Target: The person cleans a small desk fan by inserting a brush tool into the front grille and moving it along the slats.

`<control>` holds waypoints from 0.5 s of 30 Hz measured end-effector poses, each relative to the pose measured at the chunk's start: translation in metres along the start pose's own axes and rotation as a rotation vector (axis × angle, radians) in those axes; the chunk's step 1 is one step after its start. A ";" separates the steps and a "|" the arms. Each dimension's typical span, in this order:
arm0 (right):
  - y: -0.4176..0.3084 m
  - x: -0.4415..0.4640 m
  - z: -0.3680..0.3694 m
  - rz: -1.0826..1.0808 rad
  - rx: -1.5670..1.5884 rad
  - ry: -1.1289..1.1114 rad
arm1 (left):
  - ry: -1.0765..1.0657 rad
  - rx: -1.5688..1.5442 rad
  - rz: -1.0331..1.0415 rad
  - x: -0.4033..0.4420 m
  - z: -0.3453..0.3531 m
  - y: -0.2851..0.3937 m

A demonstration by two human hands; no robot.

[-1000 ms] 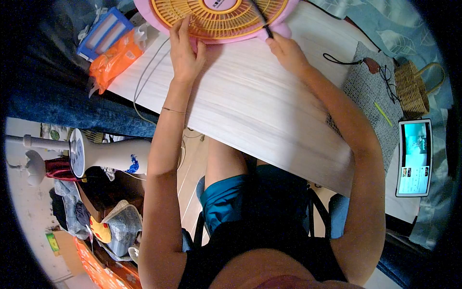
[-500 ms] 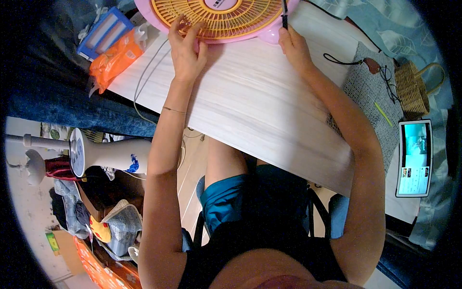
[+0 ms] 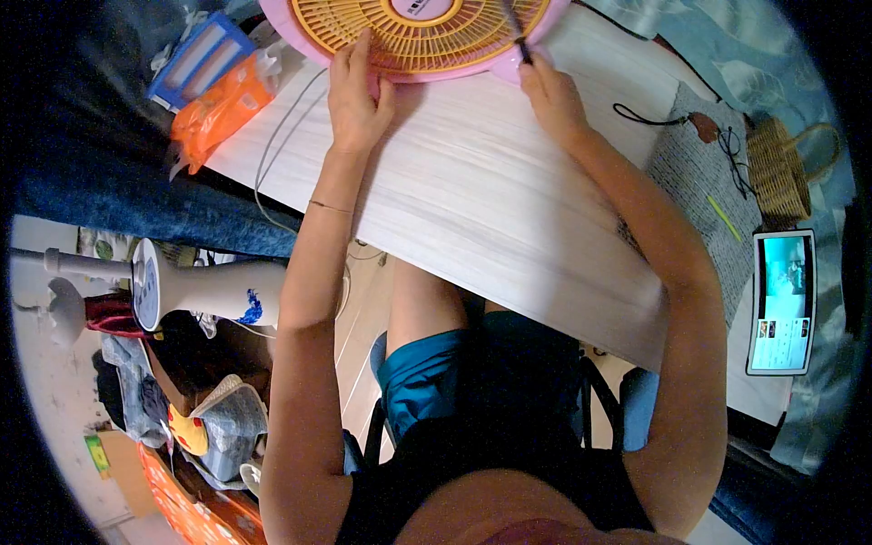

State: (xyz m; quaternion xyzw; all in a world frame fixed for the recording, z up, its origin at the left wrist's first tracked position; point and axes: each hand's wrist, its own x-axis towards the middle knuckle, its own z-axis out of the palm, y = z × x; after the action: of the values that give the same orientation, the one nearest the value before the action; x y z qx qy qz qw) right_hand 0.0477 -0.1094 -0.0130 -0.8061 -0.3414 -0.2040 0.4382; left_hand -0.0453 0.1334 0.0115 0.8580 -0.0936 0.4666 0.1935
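Note:
A round fan with a yellow grille (image 3: 427, 41) and a pink rim lies at the top of the view, partly cut off by the frame edge. My left hand (image 3: 357, 104) rests on the rim and grille at its lower left, fingers somewhat apart. A thin dark tool (image 3: 518, 29) is gripped in my right hand (image 3: 551, 95); its blurred far end reaches over the grille's right side. My right fingers are closed round the near end, beside a pink lobe of the rim.
The white table (image 3: 472, 191) carries a grey cable, an orange packet (image 3: 222, 109), a blue-framed item (image 3: 202, 62), a grey mat (image 3: 681, 150) with glasses, a wicker basket (image 3: 777, 173) and a lit tablet (image 3: 783, 302). A white appliance (image 3: 213, 292) stands at left.
The dark tool swung from over the grille to the rim's right edge, then back over the grille. My left fingers shifted slightly on the grille.

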 end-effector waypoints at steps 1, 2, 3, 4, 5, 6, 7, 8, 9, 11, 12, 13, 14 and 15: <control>0.002 0.003 -0.002 0.066 0.022 0.023 | 0.022 0.010 0.006 0.000 0.000 0.000; 0.003 0.005 -0.003 0.131 0.044 0.045 | 0.044 0.021 0.012 0.000 -0.001 0.001; 0.004 0.006 -0.004 0.166 0.081 0.039 | 0.059 0.045 0.022 0.000 -0.002 0.000; 0.006 0.006 -0.004 0.200 0.119 0.033 | 0.075 0.070 0.032 0.000 -0.002 0.001; 0.006 0.007 -0.004 0.235 0.157 0.026 | 0.090 0.095 0.043 0.001 -0.003 0.001; 0.005 0.007 -0.003 0.221 0.095 0.005 | 0.096 0.095 0.042 0.002 -0.004 0.006; 0.003 0.006 -0.002 0.191 0.096 -0.028 | 0.090 0.090 0.047 0.001 -0.004 0.004; 0.002 0.004 0.000 0.162 0.096 -0.060 | 0.085 0.083 0.051 0.002 -0.003 0.001; 0.002 0.002 0.000 0.135 0.093 -0.091 | 0.078 0.073 0.056 0.002 -0.002 0.001; 0.000 0.000 0.001 0.051 0.042 -0.195 | 0.103 0.026 0.023 0.002 -0.002 0.003; 0.000 0.000 0.002 0.009 0.016 -0.246 | 0.116 0.002 0.006 0.003 -0.002 0.005; 0.000 0.000 0.001 0.006 -0.002 -0.243 | 0.100 0.004 0.010 0.003 -0.002 0.004; -0.001 0.000 0.000 0.003 -0.019 -0.240 | 0.083 0.007 0.014 0.002 -0.001 0.002; -0.001 0.000 0.000 0.000 -0.036 -0.237 | 0.066 0.009 0.017 0.002 -0.002 0.001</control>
State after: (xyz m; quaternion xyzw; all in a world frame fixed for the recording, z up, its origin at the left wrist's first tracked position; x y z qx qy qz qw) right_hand 0.0471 -0.1091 -0.0122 -0.8324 -0.3872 -0.1134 0.3800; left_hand -0.0459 0.1333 0.0142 0.8422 -0.0923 0.4967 0.1884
